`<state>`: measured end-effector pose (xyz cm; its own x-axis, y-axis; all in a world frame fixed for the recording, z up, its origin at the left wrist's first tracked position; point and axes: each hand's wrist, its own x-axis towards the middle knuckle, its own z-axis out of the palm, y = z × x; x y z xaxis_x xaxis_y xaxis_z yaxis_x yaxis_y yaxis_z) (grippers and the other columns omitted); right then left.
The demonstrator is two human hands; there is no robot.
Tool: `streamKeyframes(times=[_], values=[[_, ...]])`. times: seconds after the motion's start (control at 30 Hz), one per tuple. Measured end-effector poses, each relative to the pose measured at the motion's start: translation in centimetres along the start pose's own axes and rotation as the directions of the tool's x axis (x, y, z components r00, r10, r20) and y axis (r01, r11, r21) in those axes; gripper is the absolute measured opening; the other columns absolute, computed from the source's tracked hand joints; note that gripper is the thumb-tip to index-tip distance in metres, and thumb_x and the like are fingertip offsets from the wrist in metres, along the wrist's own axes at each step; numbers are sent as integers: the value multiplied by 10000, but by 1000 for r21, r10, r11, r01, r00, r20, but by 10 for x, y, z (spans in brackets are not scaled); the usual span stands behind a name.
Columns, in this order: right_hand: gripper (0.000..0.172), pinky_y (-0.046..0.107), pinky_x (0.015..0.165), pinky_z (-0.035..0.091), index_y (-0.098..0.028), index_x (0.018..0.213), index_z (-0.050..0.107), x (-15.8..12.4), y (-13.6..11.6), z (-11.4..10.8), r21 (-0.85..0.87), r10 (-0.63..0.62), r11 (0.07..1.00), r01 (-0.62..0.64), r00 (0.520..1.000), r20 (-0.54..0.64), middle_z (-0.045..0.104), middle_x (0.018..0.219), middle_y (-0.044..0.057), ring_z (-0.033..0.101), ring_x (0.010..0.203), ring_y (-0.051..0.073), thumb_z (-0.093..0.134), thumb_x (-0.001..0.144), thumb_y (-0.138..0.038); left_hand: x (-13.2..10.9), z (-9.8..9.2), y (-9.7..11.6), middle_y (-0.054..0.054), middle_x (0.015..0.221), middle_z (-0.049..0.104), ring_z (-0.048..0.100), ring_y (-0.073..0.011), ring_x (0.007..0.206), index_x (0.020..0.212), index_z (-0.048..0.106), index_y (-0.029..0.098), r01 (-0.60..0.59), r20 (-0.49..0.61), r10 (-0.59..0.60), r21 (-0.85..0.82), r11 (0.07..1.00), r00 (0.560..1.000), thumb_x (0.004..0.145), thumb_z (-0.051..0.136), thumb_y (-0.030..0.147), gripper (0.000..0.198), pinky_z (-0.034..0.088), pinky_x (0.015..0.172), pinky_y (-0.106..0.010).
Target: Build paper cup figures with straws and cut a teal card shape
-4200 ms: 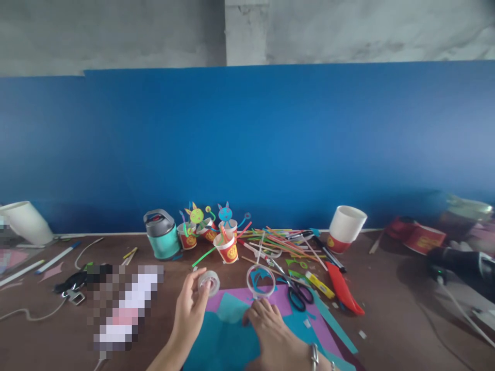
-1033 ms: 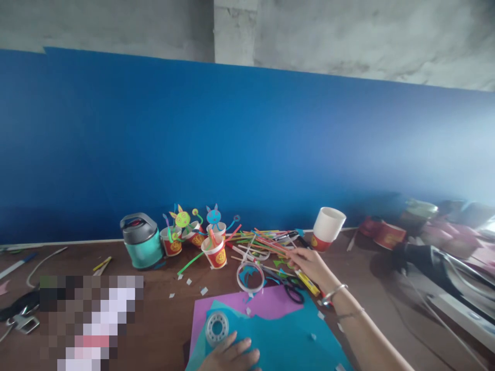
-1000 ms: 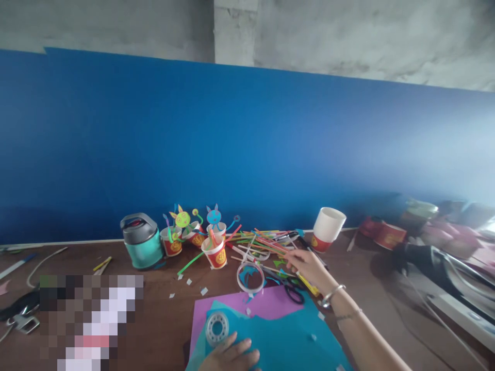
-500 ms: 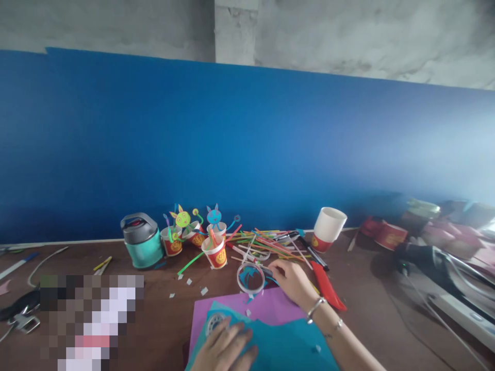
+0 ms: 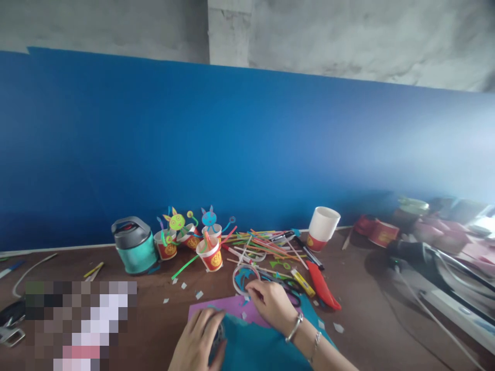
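Observation:
My left hand [image 5: 199,337] is curled at the front of the work area, thumb and fingers around a round grey piece with a dotted rim [image 5: 219,336], mostly covered by the hand. Under it lies a blue-green sheet [image 5: 255,345], with a purple sheet [image 5: 211,305] showing behind. My right hand [image 5: 273,304] hovers over the sheets with its fingertips pressed together; what they hold, if anything, is hidden. The fingertips are close to a clear ring-shaped roll [image 5: 234,281] with blue scraps inside. Black-handled scissors [image 5: 296,298] lie just beyond the right hand.
Paper cups with straw-and-paper figures [image 5: 209,255] stand behind, beside a teal lidded flask [image 5: 135,247]. Straws and pens [image 5: 266,245] lie heaped at the back. To the right are a yellow tube [image 5: 302,282], a red pouch [image 5: 323,286], and stacked white cups [image 5: 324,226].
My right hand has moved left and toward me, uncovering the scissors and yellow tube. My left hand has shifted left and curled around the round piece. The view has turned slightly right.

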<state>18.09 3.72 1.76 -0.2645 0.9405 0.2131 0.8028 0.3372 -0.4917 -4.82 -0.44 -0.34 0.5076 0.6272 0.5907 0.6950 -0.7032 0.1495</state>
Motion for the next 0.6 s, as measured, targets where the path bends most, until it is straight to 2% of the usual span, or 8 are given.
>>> streamKeyframes(times=[0.4,0.5,0.6], values=[[263,221,669,419,-225,890,714,1,2,-1,-6,23,1000,-22,1000,10,752,814,25,692,764,175,454,868,-197,-6,2,-3,-63,1017,691,669,-227,872,1192,548,215,24,71,-30,74,997,997,756,629,198,444,550,699,-298],[272,229,705,431,-221,883,714,8,1,-8,-31,26,999,-27,999,-31,744,839,33,679,797,176,446,873,-178,-3,1,-5,-67,1020,696,670,-228,880,1185,555,218,-3,29,1,77,997,1000,772,622,228,418,544,717,-302],[295,233,739,436,-214,851,714,29,-7,-19,-158,41,986,-46,999,-30,725,878,46,656,863,177,430,883,-140,-2,-1,-2,-70,975,704,666,-218,865,1157,571,210,-29,-60,31,33,999,998,808,568,178,351,537,725,-305]])
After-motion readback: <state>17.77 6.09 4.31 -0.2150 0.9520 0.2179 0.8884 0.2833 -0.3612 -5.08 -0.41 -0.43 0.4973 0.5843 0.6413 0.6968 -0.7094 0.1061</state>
